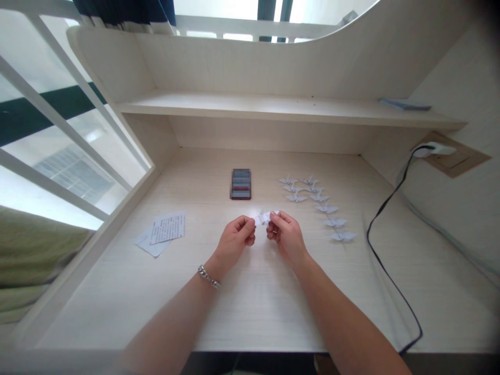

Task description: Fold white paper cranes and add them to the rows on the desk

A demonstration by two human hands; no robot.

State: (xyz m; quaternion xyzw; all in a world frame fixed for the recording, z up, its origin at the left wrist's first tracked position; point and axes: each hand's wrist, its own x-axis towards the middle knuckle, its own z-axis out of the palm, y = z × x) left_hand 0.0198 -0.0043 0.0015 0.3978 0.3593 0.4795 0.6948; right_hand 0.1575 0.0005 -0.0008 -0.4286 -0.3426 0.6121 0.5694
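Between my two hands, above the middle of the desk, is a small folded white paper piece (262,217). My left hand (237,235) pinches its left end between thumb and fingers. The right end is gripped by my right hand (285,234), whose fingers cover part of it. The paper looks like a partly shaped paper crane, though its exact folds are too small to make out. To the right of my right hand stand several white paper cranes (327,209), set out in short rows that trail toward me.
A dark rectangular object (241,184), blurred out, lies beyond my hands. Printed paper sheets (167,228) overlap at the left. A black cable (375,245) runs from the wall socket (455,153) down the desk's right side. A shelf (273,104) spans the back.
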